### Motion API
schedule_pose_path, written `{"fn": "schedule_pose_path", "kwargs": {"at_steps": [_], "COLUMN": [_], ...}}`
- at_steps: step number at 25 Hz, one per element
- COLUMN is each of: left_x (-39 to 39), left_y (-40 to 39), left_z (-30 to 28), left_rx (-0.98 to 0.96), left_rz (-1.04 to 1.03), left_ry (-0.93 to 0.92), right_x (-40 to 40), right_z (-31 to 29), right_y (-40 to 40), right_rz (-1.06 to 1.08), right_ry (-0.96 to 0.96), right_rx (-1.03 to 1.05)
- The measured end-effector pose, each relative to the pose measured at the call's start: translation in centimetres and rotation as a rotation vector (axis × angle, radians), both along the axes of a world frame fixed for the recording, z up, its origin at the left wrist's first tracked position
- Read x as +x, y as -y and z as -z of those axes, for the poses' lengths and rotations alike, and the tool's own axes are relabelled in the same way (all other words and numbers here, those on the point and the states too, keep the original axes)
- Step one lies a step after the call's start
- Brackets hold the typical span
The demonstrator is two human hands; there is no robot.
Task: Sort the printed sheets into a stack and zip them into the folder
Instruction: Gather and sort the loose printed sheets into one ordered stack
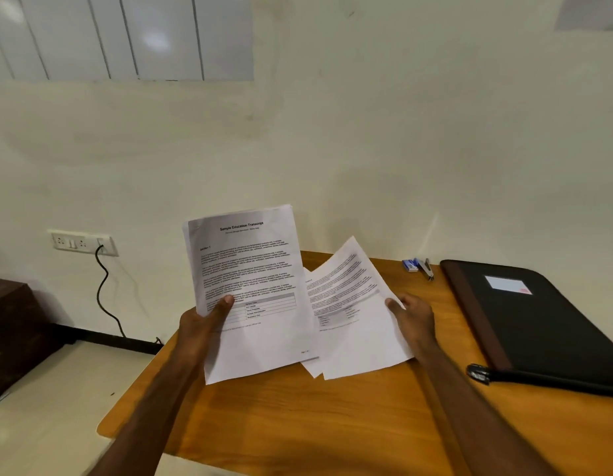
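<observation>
My left hand (203,324) grips a printed sheet headed "Sample Education Transcript" (253,269) by its lower left edge and holds it tilted up above the wooden table (298,424). To its right my right hand (413,319) pinches the right edge of another printed sheet (353,304), which is lifted at an angle; more white sheets lie fanned out under it. A black zip folder (538,317) with a brown spine and a white label lies shut at the table's right side.
A black pen (525,376) lies against the folder's near edge. A small blue box (411,264) and a metal stapler (428,269) sit at the table's back. A wall socket with a black cable (104,286) is at left, above a dark wooden cabinet (16,338).
</observation>
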State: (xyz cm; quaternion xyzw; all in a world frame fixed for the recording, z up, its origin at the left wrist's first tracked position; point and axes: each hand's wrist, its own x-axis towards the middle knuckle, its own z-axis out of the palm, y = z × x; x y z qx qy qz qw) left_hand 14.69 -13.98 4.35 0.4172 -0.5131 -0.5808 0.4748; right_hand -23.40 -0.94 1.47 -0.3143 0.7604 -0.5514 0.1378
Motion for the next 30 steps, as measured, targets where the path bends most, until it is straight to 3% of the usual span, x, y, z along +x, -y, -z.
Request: {"fn": "schedule_pose_path", "kwargs": {"at_steps": [5,9,17,30], "left_x": [-1.9,-3.3,-5.7,-6.0], "left_y": [-2.6,-4.0,-6.8,-7.9], "left_z": [-1.3,-2.1,-3.5,-4.2], "left_rx": [-0.052,-0.08,-0.141,-0.17], "left_rz": [0.099,0.178,0.3,0.341], "left_ry": [-0.071,-0.056,-0.012,-0.001], "right_x": [-2.5,-3.3,-3.1,-3.0], "right_z": [-2.1,-4.1,-5.4,-5.6], "right_y": [-7.6,-12.5,-17.9,-21.4], "right_rz": [0.01,0.058,0.124,0.151], "right_ry": [0.3,0.433,0.448,0.482], "right_rx": [-0.173,-0.339,-0.521,-0.585]}}
